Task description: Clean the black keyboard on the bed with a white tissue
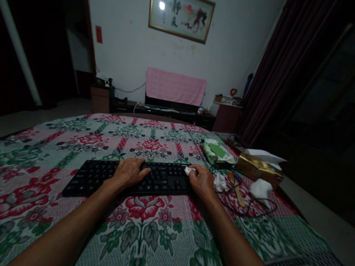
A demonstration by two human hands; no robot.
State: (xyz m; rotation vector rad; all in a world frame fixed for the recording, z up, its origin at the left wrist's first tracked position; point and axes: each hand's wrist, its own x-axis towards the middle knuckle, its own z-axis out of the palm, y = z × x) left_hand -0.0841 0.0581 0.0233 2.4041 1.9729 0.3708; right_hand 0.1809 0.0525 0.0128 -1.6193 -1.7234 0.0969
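A black computer keyboard lies slightly slanted on the flowered bed cover. Across its middle rests my left hand, the fingers bent over the far edge and the thumb on the keys, gripping it. My right hand is closed at the keyboard's right end with a crumpled white tissue pinched in its fingers, by the far right keys. Just right of that hand lie another crumpled tissue, a flat wooden stick and a looped black cable.
Beyond the right hand are a green-and-white wipes pack, a gold tissue box and a larger white wad. The patterned cover spreads all around. A pink cloth hangs over a screen at the far wall.
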